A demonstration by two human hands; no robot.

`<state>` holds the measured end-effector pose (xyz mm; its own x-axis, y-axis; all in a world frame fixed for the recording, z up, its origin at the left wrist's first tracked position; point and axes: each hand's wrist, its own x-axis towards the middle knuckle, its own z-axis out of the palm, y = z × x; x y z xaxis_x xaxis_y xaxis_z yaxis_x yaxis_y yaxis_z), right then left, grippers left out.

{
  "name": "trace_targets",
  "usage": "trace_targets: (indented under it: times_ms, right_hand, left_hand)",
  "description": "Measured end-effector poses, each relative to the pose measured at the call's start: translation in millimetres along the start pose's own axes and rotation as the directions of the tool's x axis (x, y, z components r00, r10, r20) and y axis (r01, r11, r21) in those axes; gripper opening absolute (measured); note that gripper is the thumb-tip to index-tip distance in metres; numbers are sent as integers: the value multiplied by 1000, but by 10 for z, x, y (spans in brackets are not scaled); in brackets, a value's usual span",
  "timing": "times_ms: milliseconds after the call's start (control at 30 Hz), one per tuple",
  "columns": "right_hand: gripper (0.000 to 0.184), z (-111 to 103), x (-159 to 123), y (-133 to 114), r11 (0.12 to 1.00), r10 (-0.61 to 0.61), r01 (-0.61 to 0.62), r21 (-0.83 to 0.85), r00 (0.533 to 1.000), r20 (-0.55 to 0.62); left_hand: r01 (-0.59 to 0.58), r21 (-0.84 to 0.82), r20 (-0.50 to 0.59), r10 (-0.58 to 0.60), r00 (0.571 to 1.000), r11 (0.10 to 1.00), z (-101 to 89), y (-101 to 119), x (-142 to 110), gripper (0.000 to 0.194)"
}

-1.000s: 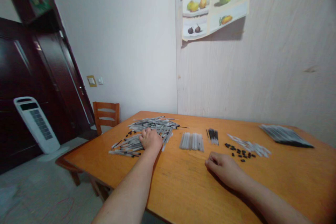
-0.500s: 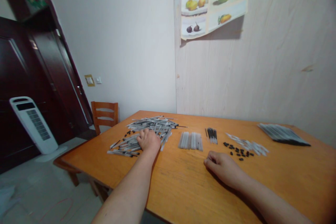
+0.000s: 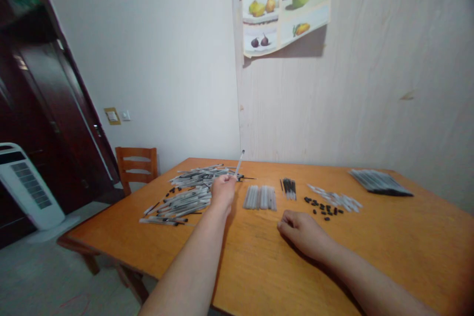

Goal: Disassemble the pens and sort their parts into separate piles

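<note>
Pen (image 3: 240,162): one, slim and translucent with a dark upper end, held aloft at a tilt beside the right edge of the heap, well above the table.
Left hand (image 3: 223,191): arm extended, thumb and fingers pinching the pen at its lower end.
Heap of pens (image 3: 190,201): translucent barrels with dark ends, lying in loose, crossed layers left of and behind the left hand; small dark pieces (image 3: 174,190) at its left side.
Clear tubes (image 3: 259,198): laid side by side in a row, right of the left hand.
Dark slender rods (image 3: 289,189): a small bunch, just right of the tubes.
Right hand (image 3: 301,229): resting on the table, fingers curled inward in a loose fist; its palm is hidden.
Black caps (image 3: 321,206): scattered beyond the right hand.
Whitish short pieces (image 3: 342,200): strewn just behind the caps.
Flat bundle (image 3: 379,181): far right, dark along its near edge.
Table (image 3: 255,266): orange-brown wood, bearing all these groups.
Chair (image 3: 137,165): wooden, slatted, beyond the table's left side.
</note>
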<state>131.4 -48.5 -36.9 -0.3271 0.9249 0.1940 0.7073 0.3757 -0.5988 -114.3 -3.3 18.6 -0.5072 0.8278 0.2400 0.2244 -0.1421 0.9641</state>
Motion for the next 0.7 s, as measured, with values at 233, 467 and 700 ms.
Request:
trace_targets:
  times_ms: [233, 467, 700]
  right_hand:
    - [31, 22, 60, 6, 876, 95, -26, 481, 988, -121]
    - [33, -147, 146, -14, 361, 290, -51, 931, 955, -60]
    - [26, -272, 112, -69, 151, 172, -41, 988, 985, 14]
  left_hand:
    - [376, -473, 325, -239, 915, 797, 612, 177, -441, 41]
    - [553, -494, 575, -224, 787, 671, 1068, 250, -780, 41]
    - [651, -448, 770, -107, 630, 613, 1129, 193, -937, 36]
